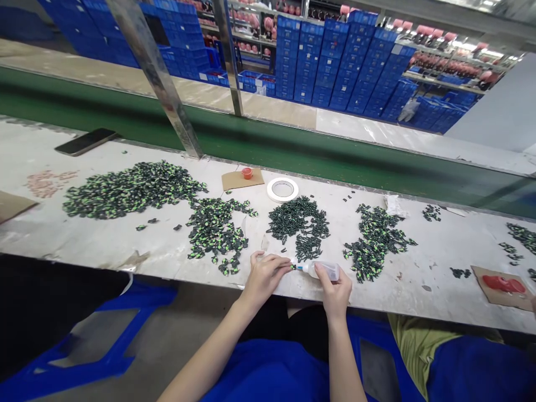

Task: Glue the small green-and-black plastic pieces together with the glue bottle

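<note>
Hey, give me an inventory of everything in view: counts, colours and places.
bottle: one, whitish, near edge of table
held part: one, dark and green, beside bottle
dark-green parts: many, centre
black-and-lime parts: many, piles left to right
salmon parts: many, left
phone: one, black, left
tape: one, white, behind dark-green parts
cardboard: three, brown, left, centre, right
red items: two, on centre and right cardboard
belt: one, green, beyond table
crates: many, blue, background
seats: at least two, blue, below table
shirt: one, blue, bottom centre
left hand: one, bare, pinching held part
right hand: one, bare, gripping bottle
</note>
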